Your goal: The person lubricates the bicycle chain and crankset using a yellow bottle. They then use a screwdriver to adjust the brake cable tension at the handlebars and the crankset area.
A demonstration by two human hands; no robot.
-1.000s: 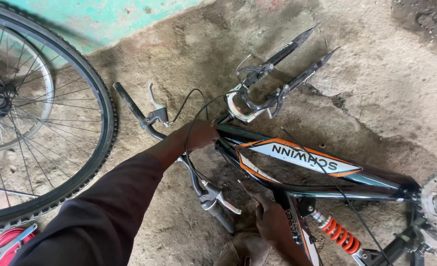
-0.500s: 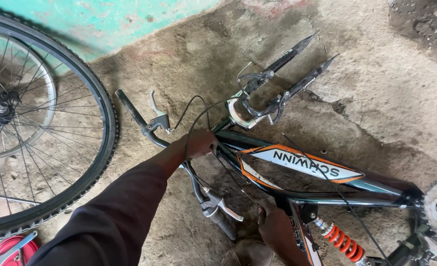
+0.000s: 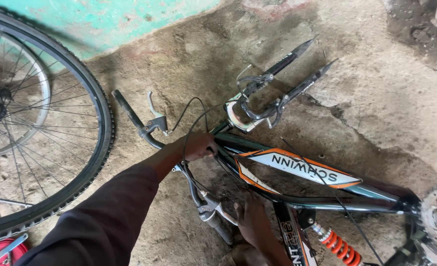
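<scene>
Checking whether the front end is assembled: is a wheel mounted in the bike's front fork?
No, the fork blades end bare over the ground, and a loose wheel stands apart at left.

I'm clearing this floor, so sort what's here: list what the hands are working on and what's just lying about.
In hand:
- left hand gripping the handlebar at its middle
- right hand by the lower handlebar grip
- bicycle frame, lying on its side
- front fork, no wheel fitted

Lying about:
- loose spoked wheel
- red object at the bottom left corner
</scene>
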